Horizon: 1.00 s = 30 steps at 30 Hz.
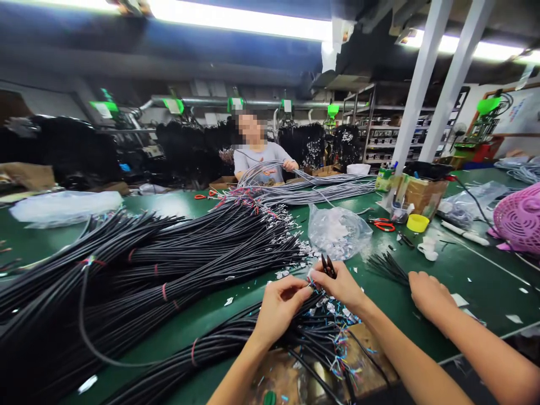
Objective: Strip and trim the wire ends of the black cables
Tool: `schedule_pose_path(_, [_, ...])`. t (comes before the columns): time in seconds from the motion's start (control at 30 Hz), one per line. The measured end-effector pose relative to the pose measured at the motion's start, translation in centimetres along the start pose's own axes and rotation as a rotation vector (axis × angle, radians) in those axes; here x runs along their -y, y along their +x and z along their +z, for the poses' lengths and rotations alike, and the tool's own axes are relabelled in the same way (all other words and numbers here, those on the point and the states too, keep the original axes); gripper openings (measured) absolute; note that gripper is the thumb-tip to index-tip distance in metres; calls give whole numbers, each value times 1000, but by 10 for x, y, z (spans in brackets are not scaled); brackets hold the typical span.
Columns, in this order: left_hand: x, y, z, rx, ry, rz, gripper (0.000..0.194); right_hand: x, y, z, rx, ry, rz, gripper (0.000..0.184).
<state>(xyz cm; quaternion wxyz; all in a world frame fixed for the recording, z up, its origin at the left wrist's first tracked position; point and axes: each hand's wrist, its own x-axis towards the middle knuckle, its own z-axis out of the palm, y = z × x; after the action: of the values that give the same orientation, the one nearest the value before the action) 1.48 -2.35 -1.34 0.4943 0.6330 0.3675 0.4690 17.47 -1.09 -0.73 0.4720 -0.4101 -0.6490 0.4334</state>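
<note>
My left hand (280,306) is closed in a pinch on the stripped end of a black cable, where thin coloured wires (311,284) show at the fingertips. Right beside it, my right hand (340,286) has black snips (328,266) tucked in it, blades pointing up, while its fingertips meet the same wires. Beneath both hands lies a bundle of black cables (223,340) tied with a red band, its coloured wire ends (340,360) fanned out. Blue and white offcuts are scattered around these ends.
A large pile of black cables (169,264) covers the left of the green table (202,315). Beyond my hands sits a clear plastic bag (340,230). A co-worker's hand (432,295) rests by short black cables (388,267) at right. Another person (261,154) handles grey cables (320,188) opposite.
</note>
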Motion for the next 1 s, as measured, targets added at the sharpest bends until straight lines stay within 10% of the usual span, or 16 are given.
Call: schedule_pose_path(1.0, [-2, 2, 1, -89, -94, -24, 22, -6, -4, -5, -85, -147, 27, 30])
